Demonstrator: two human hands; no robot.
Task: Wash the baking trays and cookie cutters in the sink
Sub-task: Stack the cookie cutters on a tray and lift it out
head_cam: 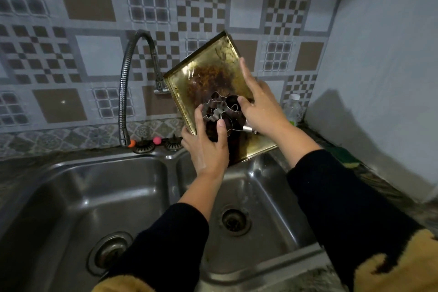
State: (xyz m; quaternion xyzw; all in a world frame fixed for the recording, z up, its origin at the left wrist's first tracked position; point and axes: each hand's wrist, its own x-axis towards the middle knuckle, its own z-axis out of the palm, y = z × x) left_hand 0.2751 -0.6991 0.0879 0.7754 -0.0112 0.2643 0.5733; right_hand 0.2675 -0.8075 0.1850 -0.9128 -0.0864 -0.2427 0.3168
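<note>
A stained baking tray (208,73) is held tilted above the right basin of the sink (260,187), cookie cutters (219,108) bunched on its face. The left hand (208,147) grips the lower edge, thumb curled over the cutters; the right hand (258,104) clasps the far rim. No water is seen from the faucet (132,73). Judged: loading stage; lowering into the basin is called for next.

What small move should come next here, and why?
Probably lower the baking tray into the right basin and let the cookie cutters slide off. The tray is tilted above that basin, both the left hand and right hand steady the cutters, and the faucet shows no running water.
</note>
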